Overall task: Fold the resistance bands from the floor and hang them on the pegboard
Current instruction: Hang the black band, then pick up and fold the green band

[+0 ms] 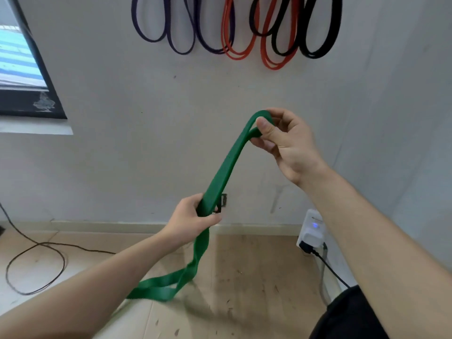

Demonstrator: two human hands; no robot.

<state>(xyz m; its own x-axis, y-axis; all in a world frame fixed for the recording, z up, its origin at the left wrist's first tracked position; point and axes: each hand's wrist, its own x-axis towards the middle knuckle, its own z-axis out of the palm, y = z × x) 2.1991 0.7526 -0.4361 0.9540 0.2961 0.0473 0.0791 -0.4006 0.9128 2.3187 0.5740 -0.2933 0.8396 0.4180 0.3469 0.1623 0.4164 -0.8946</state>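
Note:
A wide green resistance band [227,165] stretches diagonally between my two hands in front of the wall. My right hand [286,145] pinches its upper looped end with thumb and fingers. My left hand [195,220] is closed around the band lower down, and the rest of the band hangs below it in a twisted loop near the floor. Purple bands [176,33], red bands [244,45] and black bands [315,37] hang on the wall above; their pegs are out of frame.
A white plug adapter with a blue light [311,231] and a black cable sit at the wall base on the right. A thin dark cable [36,265] loops over the wooden floor at left. A dark-framed window [27,77] is at upper left.

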